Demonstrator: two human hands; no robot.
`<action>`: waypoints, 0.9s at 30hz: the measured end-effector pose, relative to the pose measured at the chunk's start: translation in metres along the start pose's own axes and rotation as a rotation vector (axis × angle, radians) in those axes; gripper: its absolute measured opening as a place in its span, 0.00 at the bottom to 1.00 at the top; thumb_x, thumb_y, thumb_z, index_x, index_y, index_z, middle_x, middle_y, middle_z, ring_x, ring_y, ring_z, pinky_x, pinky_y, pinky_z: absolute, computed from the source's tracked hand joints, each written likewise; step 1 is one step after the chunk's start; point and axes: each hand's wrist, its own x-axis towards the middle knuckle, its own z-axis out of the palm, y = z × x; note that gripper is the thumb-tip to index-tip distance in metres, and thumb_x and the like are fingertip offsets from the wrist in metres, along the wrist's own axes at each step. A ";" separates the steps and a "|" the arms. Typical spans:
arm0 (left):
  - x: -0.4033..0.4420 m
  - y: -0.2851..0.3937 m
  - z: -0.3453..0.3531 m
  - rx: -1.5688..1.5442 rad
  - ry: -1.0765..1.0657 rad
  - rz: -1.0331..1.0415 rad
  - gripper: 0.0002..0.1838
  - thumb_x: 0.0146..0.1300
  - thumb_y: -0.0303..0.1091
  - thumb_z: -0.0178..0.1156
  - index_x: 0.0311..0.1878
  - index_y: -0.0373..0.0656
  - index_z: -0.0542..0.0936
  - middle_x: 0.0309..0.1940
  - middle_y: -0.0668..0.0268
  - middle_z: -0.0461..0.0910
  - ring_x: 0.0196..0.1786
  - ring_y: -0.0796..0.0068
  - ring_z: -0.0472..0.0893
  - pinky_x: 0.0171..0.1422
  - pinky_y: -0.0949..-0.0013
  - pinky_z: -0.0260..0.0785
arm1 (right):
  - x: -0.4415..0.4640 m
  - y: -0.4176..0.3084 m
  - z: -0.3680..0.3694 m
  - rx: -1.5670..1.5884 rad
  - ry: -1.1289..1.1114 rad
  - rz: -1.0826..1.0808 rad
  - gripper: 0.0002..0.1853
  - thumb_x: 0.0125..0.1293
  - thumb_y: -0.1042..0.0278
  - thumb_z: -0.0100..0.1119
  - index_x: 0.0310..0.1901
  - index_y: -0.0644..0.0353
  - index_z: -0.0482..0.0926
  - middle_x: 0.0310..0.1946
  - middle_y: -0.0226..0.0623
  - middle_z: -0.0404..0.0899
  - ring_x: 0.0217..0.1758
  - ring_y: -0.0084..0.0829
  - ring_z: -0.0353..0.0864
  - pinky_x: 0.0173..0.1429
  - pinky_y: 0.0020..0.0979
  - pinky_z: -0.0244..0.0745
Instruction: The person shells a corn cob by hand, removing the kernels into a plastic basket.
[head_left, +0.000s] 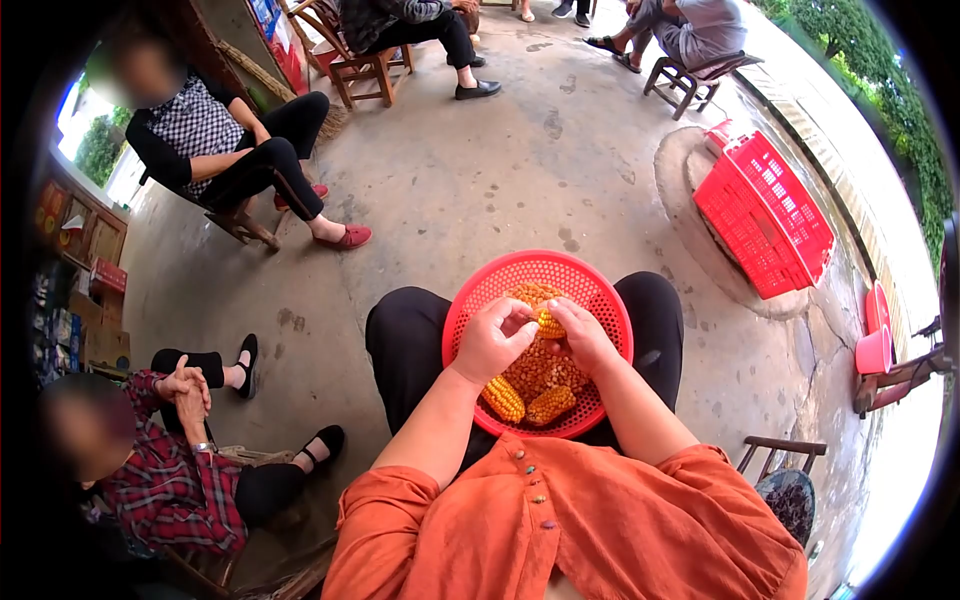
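A red perforated plastic basket (595, 280) rests on my lap between my knees. Loose yellow corn kernels (535, 367) cover its bottom. Above them, my right hand (585, 338) is closed around a short yellow corn cob (549, 323), with the thumb along its top. My left hand (492, 342) is closed too, its fingertips pinched against the cob's left end. Toward me in the basket lie two more cobs, a yellow one (503, 399) at the left and a darker one (550, 406) to its right. My palms hide part of the kernels.
Red plastic crates (765, 215) stand on the concrete floor at the right, with pink basins (874, 350) beyond. A small chair (785, 490) is at my right. Seated people are at the left and far side, one in a plaid shirt (175, 470) nearby.
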 end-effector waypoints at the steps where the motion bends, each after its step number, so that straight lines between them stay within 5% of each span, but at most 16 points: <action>1: 0.000 0.001 0.000 0.000 0.001 0.001 0.07 0.62 0.20 0.62 0.43 0.38 0.78 0.36 0.70 0.79 0.37 0.84 0.80 0.43 0.77 0.74 | 0.001 0.001 0.000 -0.010 -0.007 -0.012 0.14 0.74 0.52 0.53 0.48 0.53 0.78 0.33 0.24 0.77 0.31 0.16 0.73 0.26 0.19 0.68; 17: -0.001 0.017 0.002 0.385 0.113 0.183 0.05 0.56 0.22 0.63 0.36 0.39 0.80 0.29 0.63 0.79 0.26 0.75 0.78 0.32 0.72 0.72 | -0.004 0.001 0.012 -0.357 0.063 -0.124 0.15 0.74 0.51 0.53 0.50 0.54 0.77 0.33 0.23 0.74 0.29 0.15 0.72 0.27 0.20 0.71; 27: 0.000 0.008 0.000 0.394 0.124 0.235 0.07 0.56 0.22 0.60 0.39 0.39 0.79 0.33 0.61 0.79 0.29 0.70 0.80 0.33 0.70 0.74 | -0.006 -0.001 0.010 -0.168 -0.005 -0.078 0.16 0.75 0.52 0.52 0.50 0.55 0.78 0.33 0.23 0.75 0.26 0.15 0.70 0.27 0.19 0.69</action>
